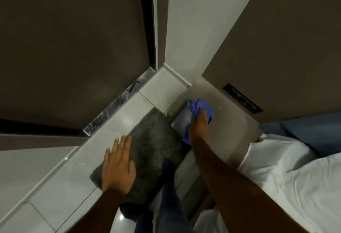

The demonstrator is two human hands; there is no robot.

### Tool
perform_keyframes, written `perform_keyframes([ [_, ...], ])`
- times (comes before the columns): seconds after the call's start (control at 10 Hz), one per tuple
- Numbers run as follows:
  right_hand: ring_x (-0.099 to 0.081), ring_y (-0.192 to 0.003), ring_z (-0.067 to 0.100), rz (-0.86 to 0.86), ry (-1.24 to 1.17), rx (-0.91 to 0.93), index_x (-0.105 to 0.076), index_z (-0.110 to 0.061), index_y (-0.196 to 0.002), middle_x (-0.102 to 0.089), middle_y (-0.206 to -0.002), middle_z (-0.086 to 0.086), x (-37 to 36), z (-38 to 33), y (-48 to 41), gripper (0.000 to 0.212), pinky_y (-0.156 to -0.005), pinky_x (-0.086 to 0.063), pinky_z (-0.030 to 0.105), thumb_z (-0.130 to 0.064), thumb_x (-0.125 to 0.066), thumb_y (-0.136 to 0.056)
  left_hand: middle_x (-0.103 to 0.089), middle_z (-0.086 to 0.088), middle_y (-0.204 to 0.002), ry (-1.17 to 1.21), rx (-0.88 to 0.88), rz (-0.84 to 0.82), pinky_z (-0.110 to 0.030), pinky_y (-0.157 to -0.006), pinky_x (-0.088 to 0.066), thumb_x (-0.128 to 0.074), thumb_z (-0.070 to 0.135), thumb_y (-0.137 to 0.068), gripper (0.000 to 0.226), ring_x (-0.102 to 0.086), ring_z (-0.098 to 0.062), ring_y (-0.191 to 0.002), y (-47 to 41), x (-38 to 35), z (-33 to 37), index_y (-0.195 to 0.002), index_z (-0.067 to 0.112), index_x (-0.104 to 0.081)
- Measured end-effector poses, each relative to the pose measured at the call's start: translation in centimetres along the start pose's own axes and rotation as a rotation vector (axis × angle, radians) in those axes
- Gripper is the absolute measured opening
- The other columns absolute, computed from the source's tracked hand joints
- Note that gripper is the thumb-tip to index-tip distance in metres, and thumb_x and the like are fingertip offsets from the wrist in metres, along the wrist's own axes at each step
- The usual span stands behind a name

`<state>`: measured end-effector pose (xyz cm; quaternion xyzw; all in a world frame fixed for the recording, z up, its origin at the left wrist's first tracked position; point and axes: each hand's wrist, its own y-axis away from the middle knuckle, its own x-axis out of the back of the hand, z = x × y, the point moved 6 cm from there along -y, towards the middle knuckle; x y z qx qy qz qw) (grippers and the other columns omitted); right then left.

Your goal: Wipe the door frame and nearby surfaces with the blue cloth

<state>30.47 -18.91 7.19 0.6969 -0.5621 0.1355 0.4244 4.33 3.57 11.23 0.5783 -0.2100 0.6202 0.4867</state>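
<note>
My right hand (199, 122) presses the bunched blue cloth (191, 112) onto the beige surface (230, 122); my left hand (118, 166) hovers open-fingered above the grey mat (153, 140).

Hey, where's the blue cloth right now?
In the head view, right of centre, the blue cloth lies pressed under the right hand on the grey-brown surface, just right of the dark grey mat.

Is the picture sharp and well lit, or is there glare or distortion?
Head view: dim and soft overall; wide-angle lens bends the door frame; small glare spot on the floor tile; right hand and blue cloth slightly blurred; left hand clearer.
</note>
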Motion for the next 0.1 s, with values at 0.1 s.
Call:
perform_keyframes([
  [0.1, -0.022, -0.158, 0.034, -0.159, 0.155, -0.022, -0.022, -0.007, -0.162, -0.024, -0.170, 0.016, -4.10, 2.82, -3.05, 0.069, -0.131, -0.017, 0.045, -0.034, -0.053, -0.106, -0.014, -0.007, -0.180, 0.014, 0.112, 0.036, -0.053, -0.133, -0.009, -0.019, 0.043, -0.104, 0.072, -0.011, -0.028, -0.166, -1.68, -0.23, -0.06, -0.173, 0.021, -0.017],
])
